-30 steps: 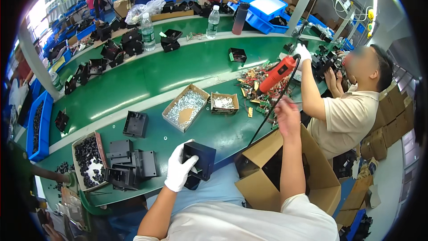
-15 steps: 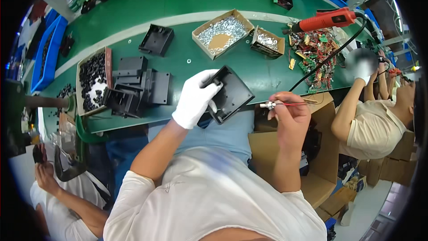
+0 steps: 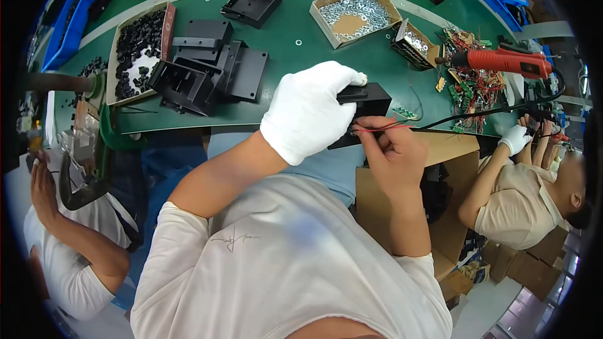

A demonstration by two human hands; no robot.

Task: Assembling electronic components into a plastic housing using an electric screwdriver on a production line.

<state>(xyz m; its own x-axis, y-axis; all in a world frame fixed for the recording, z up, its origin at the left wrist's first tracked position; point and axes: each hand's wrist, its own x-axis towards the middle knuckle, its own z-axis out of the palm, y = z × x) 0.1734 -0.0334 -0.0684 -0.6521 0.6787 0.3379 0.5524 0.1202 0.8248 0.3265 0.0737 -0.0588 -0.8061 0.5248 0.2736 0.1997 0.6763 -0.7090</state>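
Observation:
My left hand (image 3: pixel 309 110), in a white glove, is closed over a black plastic case (image 3: pixel 375 96). The case is tipped on its side over the bench's near edge, and the glove covers much of it. My bare right hand (image 3: pixel 397 154) pinches a small wired connector against the case's near side. Fingers hide most of the connector. From them run thin red and black wires (image 3: pixel 382 128) to the right. A small green circuit board (image 3: pixel 404 113) lies close by the wires, just beyond my right hand.
Black cases (image 3: pixel 217 66) are piled left, beside a carton of black parts (image 3: pixel 134 50). Farther off are an open case (image 3: pixel 252 2) and boxes of metal washers (image 3: pixel 355 16). A red electric screwdriver (image 3: pixel 502 61) hangs near wired boards (image 3: pixel 471 81). Co-workers sit on both sides.
The case has been turned over from open side up and moved right. My right hand has brought the wired connector left against it. The view has shifted, so bench items appear higher.

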